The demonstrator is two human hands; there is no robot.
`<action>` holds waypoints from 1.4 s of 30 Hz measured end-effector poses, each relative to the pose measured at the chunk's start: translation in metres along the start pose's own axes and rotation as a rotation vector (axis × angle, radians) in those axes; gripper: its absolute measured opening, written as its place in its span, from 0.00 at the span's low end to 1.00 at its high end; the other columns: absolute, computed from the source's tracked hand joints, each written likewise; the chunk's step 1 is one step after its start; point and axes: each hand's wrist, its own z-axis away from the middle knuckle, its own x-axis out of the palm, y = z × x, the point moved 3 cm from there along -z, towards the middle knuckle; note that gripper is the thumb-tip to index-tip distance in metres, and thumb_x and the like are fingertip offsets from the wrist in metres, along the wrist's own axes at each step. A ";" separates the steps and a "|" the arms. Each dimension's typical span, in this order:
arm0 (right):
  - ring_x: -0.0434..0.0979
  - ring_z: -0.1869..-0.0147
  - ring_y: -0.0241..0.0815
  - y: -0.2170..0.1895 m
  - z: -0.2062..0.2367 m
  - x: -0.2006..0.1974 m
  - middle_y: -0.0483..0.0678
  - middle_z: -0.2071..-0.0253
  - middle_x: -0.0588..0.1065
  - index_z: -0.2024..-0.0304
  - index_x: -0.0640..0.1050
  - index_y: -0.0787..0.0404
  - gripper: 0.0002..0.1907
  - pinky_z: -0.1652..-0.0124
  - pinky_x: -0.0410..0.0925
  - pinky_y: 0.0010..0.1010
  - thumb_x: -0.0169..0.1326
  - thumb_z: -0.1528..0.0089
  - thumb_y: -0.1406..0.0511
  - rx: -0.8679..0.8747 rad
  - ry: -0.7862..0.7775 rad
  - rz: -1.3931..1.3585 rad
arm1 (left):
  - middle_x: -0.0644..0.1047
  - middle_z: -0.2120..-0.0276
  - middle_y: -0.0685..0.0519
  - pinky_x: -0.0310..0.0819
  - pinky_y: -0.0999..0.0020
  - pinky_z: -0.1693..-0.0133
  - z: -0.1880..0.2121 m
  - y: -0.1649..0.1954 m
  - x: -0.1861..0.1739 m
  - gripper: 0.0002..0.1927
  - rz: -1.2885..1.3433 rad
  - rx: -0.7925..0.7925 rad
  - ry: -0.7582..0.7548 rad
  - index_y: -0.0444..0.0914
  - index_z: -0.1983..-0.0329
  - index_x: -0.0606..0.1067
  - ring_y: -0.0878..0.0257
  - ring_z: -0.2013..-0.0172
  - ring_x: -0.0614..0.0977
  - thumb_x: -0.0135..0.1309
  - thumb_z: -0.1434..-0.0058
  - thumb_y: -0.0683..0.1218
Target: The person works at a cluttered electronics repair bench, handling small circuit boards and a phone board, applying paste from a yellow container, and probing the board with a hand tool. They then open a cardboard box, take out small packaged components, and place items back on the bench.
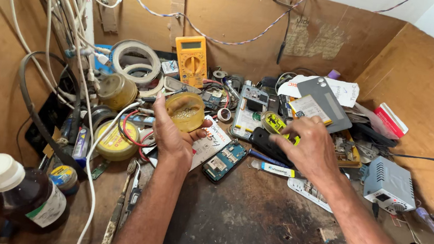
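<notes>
My left hand (171, 133) holds a small round yellow jar (184, 111) of amber paste, open top facing me, just above the cluttered bench. My right hand (307, 146) reaches down with spread fingers onto a black flat device (267, 141) beside a roll of yellow-green tape (272, 123); whether it grips anything I cannot tell. Between the hands lies a small blue-green circuit board (224, 161). A tube-like pen (271, 168) rests just under the right hand.
A yellow multimeter (192, 58) leans on the back wall beside white tape rolls (135, 61). An opened phone (250, 112), a grey tablet back (325, 103), a grey power adapter (390, 185), a brown bottle (19, 193), a yellow tin (116, 140) and hanging cables crowd the wooden corner.
</notes>
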 end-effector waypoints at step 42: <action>0.81 0.72 0.44 0.080 0.022 -0.030 0.54 0.72 0.80 0.61 0.84 0.65 0.14 0.66 0.71 0.36 0.65 0.39 0.59 0.424 0.272 -0.097 | 0.81 0.66 0.45 0.72 0.66 0.81 0.000 -0.002 0.000 0.38 -0.024 -0.023 0.010 0.35 0.51 0.75 0.53 0.77 0.83 0.39 0.38 0.72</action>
